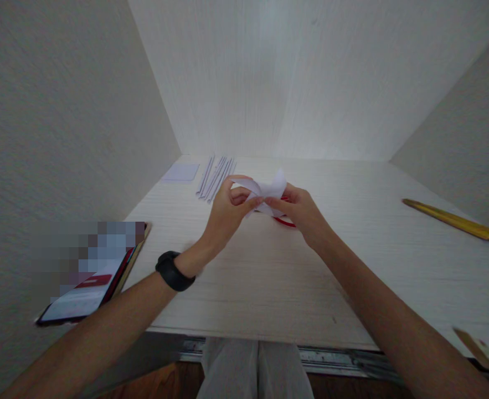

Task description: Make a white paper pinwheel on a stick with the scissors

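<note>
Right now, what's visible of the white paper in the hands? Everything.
The paper is white, thin and smooth-looking, bent, with edges flaring up at both sides. The left hand and right hand pinch it, thumbs nearly meeting on its near face, seemingly above the table. Hands hide parts; exact folds are unclear.

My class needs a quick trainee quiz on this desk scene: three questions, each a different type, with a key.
1. What do the left hand and right hand both hold?
2. True or false: the black wristband is on the right wrist.
3. Where does the slim yellow object with dark tips lie? A) left of both hands B) between the hands C) right of both hands

Key: 1. a curled white paper sheet; 2. false; 3. C
</note>
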A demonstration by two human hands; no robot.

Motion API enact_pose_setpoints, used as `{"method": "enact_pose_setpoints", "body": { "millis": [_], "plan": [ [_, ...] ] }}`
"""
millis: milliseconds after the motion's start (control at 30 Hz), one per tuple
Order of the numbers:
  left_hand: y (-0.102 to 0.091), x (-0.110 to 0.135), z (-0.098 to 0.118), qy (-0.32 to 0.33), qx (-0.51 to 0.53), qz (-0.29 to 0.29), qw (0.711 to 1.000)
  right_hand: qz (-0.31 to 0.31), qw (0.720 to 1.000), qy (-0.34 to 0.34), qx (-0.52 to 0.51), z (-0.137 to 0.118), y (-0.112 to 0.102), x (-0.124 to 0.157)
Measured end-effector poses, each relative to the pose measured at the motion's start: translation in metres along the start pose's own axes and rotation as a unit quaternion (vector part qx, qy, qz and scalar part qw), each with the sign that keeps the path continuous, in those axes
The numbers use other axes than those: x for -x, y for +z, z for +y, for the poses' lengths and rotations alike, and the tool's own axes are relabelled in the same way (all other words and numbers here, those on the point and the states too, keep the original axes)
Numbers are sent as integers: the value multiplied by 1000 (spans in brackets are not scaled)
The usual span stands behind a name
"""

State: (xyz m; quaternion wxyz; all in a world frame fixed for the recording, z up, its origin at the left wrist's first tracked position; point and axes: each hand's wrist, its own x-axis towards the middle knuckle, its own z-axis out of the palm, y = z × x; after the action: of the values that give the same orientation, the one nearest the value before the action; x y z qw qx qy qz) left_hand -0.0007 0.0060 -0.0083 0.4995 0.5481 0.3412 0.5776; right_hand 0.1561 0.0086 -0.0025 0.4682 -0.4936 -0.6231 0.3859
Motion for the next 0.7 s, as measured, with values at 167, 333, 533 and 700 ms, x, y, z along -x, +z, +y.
{"method": "enact_pose_setpoints", "body": {
  "millis": [167, 333, 533, 700],
  "plan": [
    [-1, 0, 0, 2, -2, 19, 1000, -13, 999, -17, -45, 12, 3, -5],
    [0, 0, 1, 6, -22, 31, 999, -6, 999, -32, -34, 15, 3, -6],
    [-3, -2, 7, -14, -41, 11, 999, 9, 1000, -15, -16, 11, 3, -5],
    [-3, -3, 13, -43, -58, -14, 997, 11, 999, 2, -30, 5, -2, -2]
  ]
}}
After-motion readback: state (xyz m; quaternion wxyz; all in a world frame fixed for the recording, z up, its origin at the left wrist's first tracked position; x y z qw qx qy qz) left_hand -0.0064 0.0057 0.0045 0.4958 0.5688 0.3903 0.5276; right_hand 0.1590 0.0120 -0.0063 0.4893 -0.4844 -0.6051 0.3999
